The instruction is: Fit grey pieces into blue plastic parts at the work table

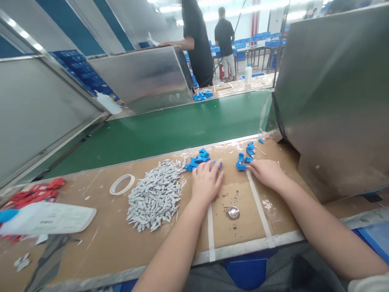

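Observation:
My left hand [206, 181] reaches palm down over the near edge of a heap of blue plastic parts [200, 157], fingers spread and touching some of them. Further right, my right hand [266, 172] has its fingertips pinched at a small blue plastic part [242, 166]. Several more blue parts [250, 150] lie just beyond that hand. Left of my left hand spreads a big pile of small grey plastic pieces [156, 194]. Between my forearms a round shiny metal piece [233, 212] rests on the brown tabletop, with dark crumbs around it.
A tape roll [122, 185] lies left of the grey pile. A white bottle [48, 219] and red parts [38, 191] are at far left. Beyond the table runs a green conveyor belt [158, 129]. A metal panel [334, 101] stands at right. Two people in dark shirts stand beyond the belt.

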